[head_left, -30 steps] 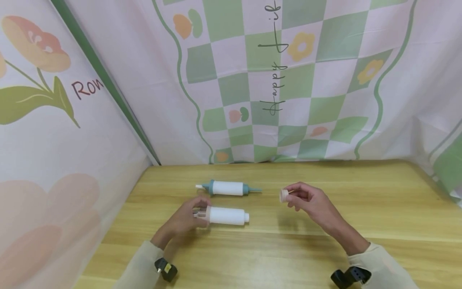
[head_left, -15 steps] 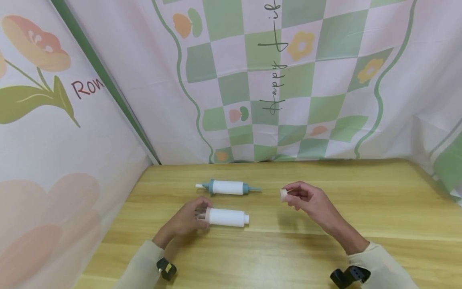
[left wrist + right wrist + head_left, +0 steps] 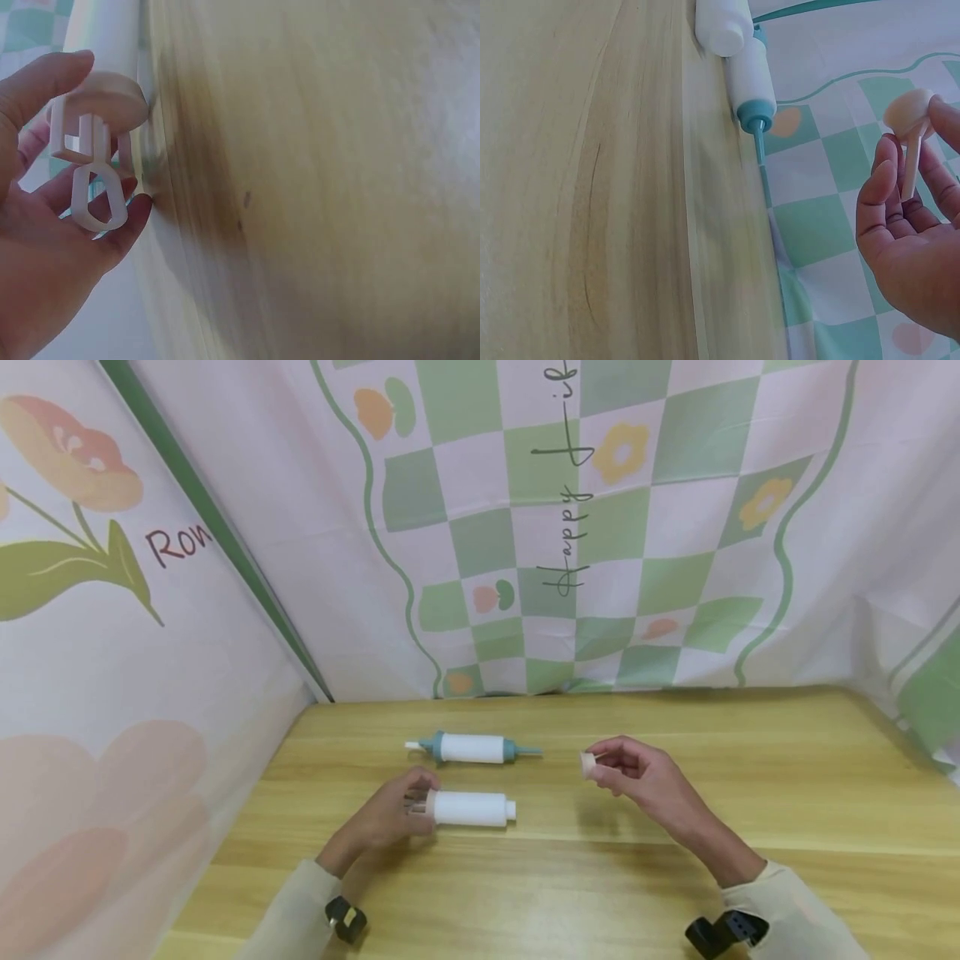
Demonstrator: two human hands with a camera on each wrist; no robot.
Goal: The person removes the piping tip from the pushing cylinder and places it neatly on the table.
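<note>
A white toy syringe barrel (image 3: 471, 808) lies on its side at the table's middle, its narrow tip pointing right. My left hand (image 3: 390, 810) grips its pale pink collar, thumb on the near side in the head view. In the left wrist view, a pink plunger handle (image 3: 100, 196) with a loop end sticks out between the fingers. Apart from the barrel, on the right, my right hand (image 3: 633, 772) pinches a pale pink toy needle cap (image 3: 909, 114) above the table. Its thin stem (image 3: 911, 166) points back toward the palm.
Behind the white barrel lies a second toy syringe (image 3: 472, 748), white with teal ends, its thin needle pointing right. The wooden table (image 3: 570, 885) meets a patterned curtain (image 3: 517, 639) at the back and another cloth (image 3: 247, 760) on the left.
My left fingers have settled a little closer round the collar, and the white barrel has shifted very slightly. My right hand holds the needle cap almost still.
</note>
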